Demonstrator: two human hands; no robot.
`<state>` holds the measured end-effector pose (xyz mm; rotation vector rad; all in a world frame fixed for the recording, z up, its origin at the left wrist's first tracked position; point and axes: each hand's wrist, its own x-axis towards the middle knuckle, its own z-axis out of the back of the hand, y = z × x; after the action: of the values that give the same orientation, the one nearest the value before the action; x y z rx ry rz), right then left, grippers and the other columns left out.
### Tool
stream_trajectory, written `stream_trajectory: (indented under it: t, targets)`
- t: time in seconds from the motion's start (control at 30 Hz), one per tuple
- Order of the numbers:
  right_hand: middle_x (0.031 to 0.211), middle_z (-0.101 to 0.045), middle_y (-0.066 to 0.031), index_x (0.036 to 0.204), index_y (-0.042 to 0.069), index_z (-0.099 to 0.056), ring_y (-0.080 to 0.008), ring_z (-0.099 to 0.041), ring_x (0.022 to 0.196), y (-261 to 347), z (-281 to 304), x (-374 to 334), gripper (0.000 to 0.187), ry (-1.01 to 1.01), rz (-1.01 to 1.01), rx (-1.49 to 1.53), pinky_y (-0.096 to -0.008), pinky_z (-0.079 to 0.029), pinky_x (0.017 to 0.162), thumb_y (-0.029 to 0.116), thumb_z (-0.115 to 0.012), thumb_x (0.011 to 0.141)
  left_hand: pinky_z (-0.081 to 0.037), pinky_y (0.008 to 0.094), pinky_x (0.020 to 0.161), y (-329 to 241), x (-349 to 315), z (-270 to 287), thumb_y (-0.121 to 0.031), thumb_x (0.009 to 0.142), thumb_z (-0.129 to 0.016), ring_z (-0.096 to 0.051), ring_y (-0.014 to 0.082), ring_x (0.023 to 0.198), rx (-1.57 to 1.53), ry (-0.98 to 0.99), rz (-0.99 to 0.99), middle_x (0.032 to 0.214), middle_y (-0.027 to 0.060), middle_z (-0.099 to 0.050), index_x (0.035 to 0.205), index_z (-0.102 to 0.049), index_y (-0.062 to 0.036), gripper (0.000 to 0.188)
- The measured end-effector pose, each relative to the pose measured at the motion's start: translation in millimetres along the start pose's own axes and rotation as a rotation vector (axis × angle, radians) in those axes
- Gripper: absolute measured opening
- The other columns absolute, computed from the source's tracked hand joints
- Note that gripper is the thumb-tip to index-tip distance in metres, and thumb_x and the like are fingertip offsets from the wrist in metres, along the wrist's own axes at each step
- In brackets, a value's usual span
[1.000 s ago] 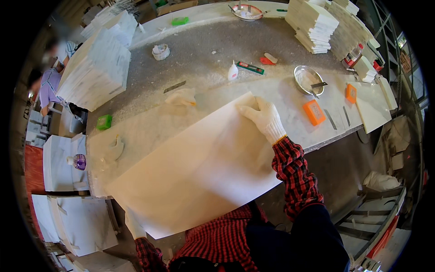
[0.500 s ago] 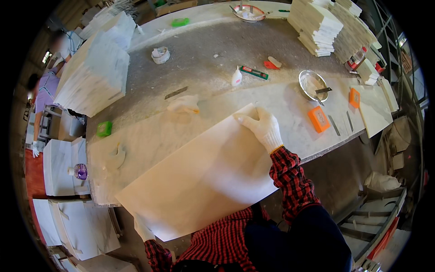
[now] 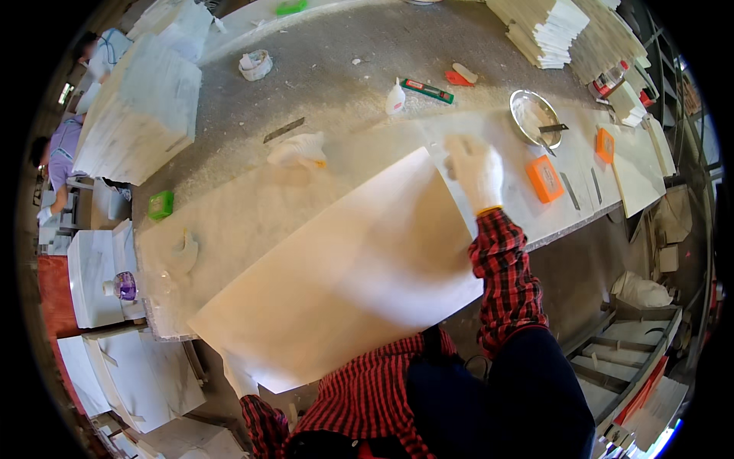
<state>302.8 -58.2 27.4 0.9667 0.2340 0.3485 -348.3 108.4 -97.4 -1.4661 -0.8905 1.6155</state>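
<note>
A large smooth white stone slab (image 3: 344,275) lies slanted in front of me, its near edge jutting past the table toward my body. At its lower left corner is my left hand (image 3: 239,376) in a white knit glove, gripping the edge with fingers hidden by the slab. My right hand (image 3: 475,172), gloved too, hovers just beyond the slab's far right corner, apart from it; motion smears its fingers. A crumpled white glove (image 3: 297,150) rests on the worktable (image 3: 229,222) past the slab, near a flat metal blade (image 3: 284,130).
Right of my hand stand a metal bowl (image 3: 526,115) with a scraper, an orange box (image 3: 544,180) and thin blades. A white squeeze bottle (image 3: 395,99) lies beside a green tube (image 3: 427,90). Stone stacks (image 3: 141,107) rise left. A co-worker (image 3: 65,149) is at far left.
My right hand has let go of the slab's far right corner and moved right, off it. My left hand stays at the lower left corner. The view has shifted slightly.
</note>
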Motion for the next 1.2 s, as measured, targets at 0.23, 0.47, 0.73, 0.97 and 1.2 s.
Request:
stream_trajectory:
  t: [0.23, 0.47, 0.73, 0.97, 1.2]
  targets:
    - [0.082, -0.070, -0.0050, 0.112, 0.000, -0.075, -0.0105, -0.063, 0.066, -85.3, 105.8, -9.7, 0.029, -0.406, -0.098, 0.203, -0.0279, -0.050, 0.060, 0.024, -0.066, 0.097, -0.052, 0.0345, 0.100, -5.4, -7.0, -5.9, -0.053, 0.110, -0.047, -0.062, 0.0207, 0.120, -0.015, -0.028, 0.025, 0.138, 0.0075, -0.062, 0.148, -0.051, 0.0022, 0.067]
    - [0.099, -0.077, -0.0109, 0.119, 0.006, -0.075, -0.0209, -0.072, 0.085, -181.7, 176.1, -22.3, 0.032, -0.576, -0.107, -0.210, -0.0345, -0.055, 0.080, 0.021, -0.066, 0.092, -0.053, 0.0357, 0.099, -10.7, -7.4, -10.3, -0.057, 0.108, -0.047, -0.062, 0.0204, 0.119, 0.029, 0.019, 0.018, 0.136, 0.0075, -0.062, 0.149, -0.050, 0.0020, 0.072]
    - [0.128, -0.068, -0.0098, 0.128, 0.025, -0.072, -0.0342, -0.064, 0.117, -203.3, 196.6, 5.0, 0.038, -0.451, -0.116, -0.820, -0.0475, -0.053, 0.097, 0.037, -0.065, 0.092, -0.050, 0.0395, 0.105, -2.6, 0.3, -0.8, -0.058, 0.109, -0.045, -0.057, 0.0226, 0.128, -0.005, 0.051, 0.047, 0.146, 0.0070, -0.057, 0.154, -0.046, -0.0019, 0.073]
    - [0.124, -0.069, -0.0057, 0.122, 0.025, -0.074, -0.0321, -0.063, 0.117, -204.8, 192.7, -21.3, 0.028, -0.401, -0.062, -0.885, -0.0462, -0.053, 0.096, 0.030, -0.063, 0.097, -0.052, 0.0396, 0.103, -6.8, -5.2, -13.0, -0.056, 0.109, -0.046, -0.061, 0.0238, 0.123, -0.042, 0.056, 0.037, 0.143, 0.0084, -0.060, 0.154, -0.046, -0.0004, 0.071]
    - [0.126, -0.070, -0.0131, 0.118, 0.014, -0.078, -0.0329, -0.067, 0.112, -211.2, 173.5, -82.4, 0.025, -0.551, -0.024, -0.530, -0.0415, -0.052, 0.097, 0.022, -0.066, 0.097, -0.053, 0.0381, 0.100, 2.7, 5.5, 9.8, -0.053, 0.109, -0.048, -0.063, 0.0239, 0.121, -0.002, 0.081, -0.012, 0.139, 0.0110, -0.062, 0.150, -0.049, 0.0031, 0.070]
